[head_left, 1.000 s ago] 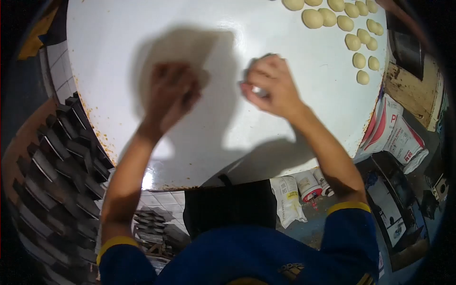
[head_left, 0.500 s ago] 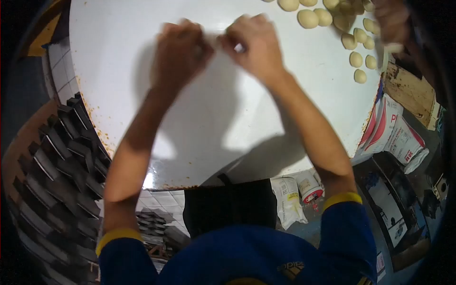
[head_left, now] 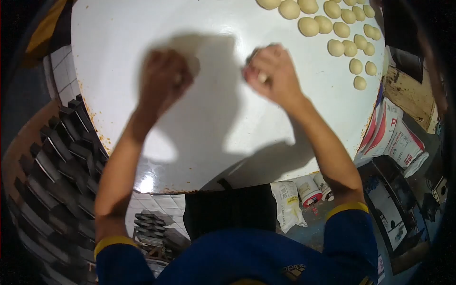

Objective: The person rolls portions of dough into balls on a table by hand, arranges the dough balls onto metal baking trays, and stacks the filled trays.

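My left hand (head_left: 166, 78), slightly smeared by motion, is curled over the left part of the white table (head_left: 204, 137). A small pale bit of dough (head_left: 178, 79) shows between its thumb and fingers. To the right, my right hand (head_left: 278, 76) is closed too, with a pale piece of dough (head_left: 262, 77) peeking out by the thumb. Most of what each fist holds is hidden. Several round dough balls (head_left: 336, 47) lie on the tabletop beyond my right hand, up to the far right edge.
Stacked dark metal pans (head_left: 57, 156) stand at the left, below the table's rusty rim. White-and-red sacks (head_left: 392, 135) are at the right. A white sack (head_left: 287, 204) and a bucket (head_left: 308, 189) stand on the floor near the front edge.
My hands have moved apart from close together and come nearer to me. Another person's blurred hand at the upper right has left, and more dough balls show there.
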### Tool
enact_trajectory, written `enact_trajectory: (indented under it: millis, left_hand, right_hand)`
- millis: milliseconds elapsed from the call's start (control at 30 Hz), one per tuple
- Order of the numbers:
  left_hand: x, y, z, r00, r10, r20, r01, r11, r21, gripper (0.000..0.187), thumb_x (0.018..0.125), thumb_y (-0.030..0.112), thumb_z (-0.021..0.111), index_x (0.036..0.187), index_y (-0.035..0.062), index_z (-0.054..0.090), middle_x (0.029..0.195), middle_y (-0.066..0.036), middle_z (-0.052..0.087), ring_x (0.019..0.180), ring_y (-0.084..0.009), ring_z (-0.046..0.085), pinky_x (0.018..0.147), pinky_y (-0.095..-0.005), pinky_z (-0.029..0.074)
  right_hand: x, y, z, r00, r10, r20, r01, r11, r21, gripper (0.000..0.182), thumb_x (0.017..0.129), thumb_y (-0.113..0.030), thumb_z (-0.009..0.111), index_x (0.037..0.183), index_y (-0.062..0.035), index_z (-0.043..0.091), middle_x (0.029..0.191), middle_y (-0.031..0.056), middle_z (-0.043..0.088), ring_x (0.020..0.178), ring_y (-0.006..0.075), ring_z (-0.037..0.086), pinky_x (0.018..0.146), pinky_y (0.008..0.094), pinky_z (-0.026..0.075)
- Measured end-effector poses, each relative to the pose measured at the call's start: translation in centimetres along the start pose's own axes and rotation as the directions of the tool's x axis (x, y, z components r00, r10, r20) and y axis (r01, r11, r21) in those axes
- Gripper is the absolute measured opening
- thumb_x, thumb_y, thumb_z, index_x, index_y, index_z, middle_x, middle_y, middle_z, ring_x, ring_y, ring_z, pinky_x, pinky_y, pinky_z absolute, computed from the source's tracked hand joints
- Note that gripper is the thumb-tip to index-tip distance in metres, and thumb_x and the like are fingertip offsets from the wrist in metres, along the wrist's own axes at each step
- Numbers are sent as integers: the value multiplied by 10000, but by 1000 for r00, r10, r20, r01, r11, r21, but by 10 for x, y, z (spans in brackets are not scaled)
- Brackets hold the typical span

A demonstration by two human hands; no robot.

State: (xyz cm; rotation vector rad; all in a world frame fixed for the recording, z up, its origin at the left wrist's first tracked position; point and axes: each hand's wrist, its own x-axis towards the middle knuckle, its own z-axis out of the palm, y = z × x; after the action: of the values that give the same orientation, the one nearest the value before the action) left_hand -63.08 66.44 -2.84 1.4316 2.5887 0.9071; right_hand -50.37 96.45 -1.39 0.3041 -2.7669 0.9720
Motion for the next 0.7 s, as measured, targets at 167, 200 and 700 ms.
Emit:
enact_trajectory:
  millis: [167,200,700]
  left_hand:
    - [54,33,16,995,-94,16,93,995,37,158,853,124,812,964,95,703,1016,-91,705,1003,-390,652,945,-537,523]
    - [40,45,16,997,-75,-10,75,997,-37,175,836,118,819,964,88,704,1018,-103,707,1021,-396,649,960,-530,524]
    - [39,-3,-9,995,-96,-24,97,993,67,151,823,99,816,939,92,720,967,-87,700,994,-341,661,914,-483,521]
  right_hand:
    - [49,-21,33,991,14,-135,-21,998,-54,162,858,-217,840,789,-122,728,862,27,666,888,326,624,810,459,500]
    - [36,-35,29,994,79,-75,-82,996,-37,155,864,-218,839,788,-135,732,856,26,655,880,307,617,802,454,504]
    - [33,8,-4,996,83,-40,-89,981,-174,192,863,-182,827,754,-138,675,834,22,625,876,311,583,785,457,463]
